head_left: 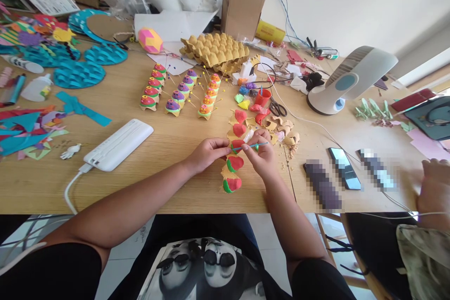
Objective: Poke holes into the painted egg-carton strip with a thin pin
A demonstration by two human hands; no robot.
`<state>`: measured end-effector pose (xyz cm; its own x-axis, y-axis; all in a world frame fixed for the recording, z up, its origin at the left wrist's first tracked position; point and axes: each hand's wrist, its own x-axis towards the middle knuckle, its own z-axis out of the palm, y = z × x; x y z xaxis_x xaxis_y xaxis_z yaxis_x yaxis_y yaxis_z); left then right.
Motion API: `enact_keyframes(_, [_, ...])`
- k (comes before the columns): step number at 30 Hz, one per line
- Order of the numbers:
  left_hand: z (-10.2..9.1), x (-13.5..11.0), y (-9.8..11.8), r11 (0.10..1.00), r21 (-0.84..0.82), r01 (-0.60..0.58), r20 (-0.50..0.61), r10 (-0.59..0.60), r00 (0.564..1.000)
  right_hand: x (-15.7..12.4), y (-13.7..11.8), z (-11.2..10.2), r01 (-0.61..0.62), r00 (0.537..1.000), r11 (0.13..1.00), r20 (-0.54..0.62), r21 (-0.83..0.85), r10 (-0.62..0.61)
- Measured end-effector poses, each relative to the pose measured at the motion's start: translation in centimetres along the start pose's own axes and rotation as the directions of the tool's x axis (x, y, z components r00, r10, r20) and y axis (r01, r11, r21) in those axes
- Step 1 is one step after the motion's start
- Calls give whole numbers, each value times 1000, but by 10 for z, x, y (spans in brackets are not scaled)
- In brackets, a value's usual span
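Observation:
A strip of egg carton (225,173) lies on the table before me, its several bumps topped with red clay. The two bumps nearest me have green clay (231,185) along their left sides, and some green shows on the middle bump. My left hand (212,153) pinches the strip's left edge beside that middle bump. In my right hand (260,153) is a thin blue stick (250,146), its tip touching the middle bump. A small bit of green clay (257,147) shows by the right fingers; whether they hold it I cannot tell.
Behind stand three decorated carton strips (181,91) with pins sticking out. Right of my strip are a red cup (263,97), scissors (278,108) and torn carton scraps (290,133). A power bank (119,145), phones (344,168), a fan (348,82) and another person's hand (434,187) flank the workspace.

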<state>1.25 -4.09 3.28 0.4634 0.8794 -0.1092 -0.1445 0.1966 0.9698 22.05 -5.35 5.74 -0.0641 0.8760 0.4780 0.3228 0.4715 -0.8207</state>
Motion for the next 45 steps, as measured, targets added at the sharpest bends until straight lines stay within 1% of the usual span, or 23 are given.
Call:
enact_keyframes(5, [1,-2,3,999,53,-9,4,8,1000,1,-4,2,42,999,997,10,-59,-41])
enact_keyframes(12, [3,-2,4,1000,14,9,12,-9,1000,0,-3,3,86,996,990,-2,-115,-86])
enact_keyframes(16, [3,-2,5,1000,15,7,19,-7,1000,0,-2,3,87,996,983,-7,-164,-89])
enact_keyframes(21, [3,-3,6,999,40,-10,32,9,999,1,1,3,114,993,981,-23,-157,-119])
enact_keyframes(26, [3,-3,7,993,103,-52,49,47,998,0,3,4,105,993,980,-35,-166,-112])
enact_keyframes(32, [4,-3,9,992,106,-62,65,55,996,0,3,5,73,996,978,-38,-197,-82])
enact_keyframes(35, [4,-3,9,992,112,-56,60,49,997,0,3,5,68,996,982,-40,-176,-76])
enact_keyframes(38, [4,-3,8,993,112,-48,49,43,998,0,3,5,54,998,992,-27,-113,-58])
enact_keyframes(42, [3,-3,7,991,130,-28,45,22,999,0,5,4,-24,999,1000,-36,-18,23])
enact_keyframes(45, [3,-4,7,990,137,-25,40,20,999,0,6,4,-50,997,999,-52,6,50])
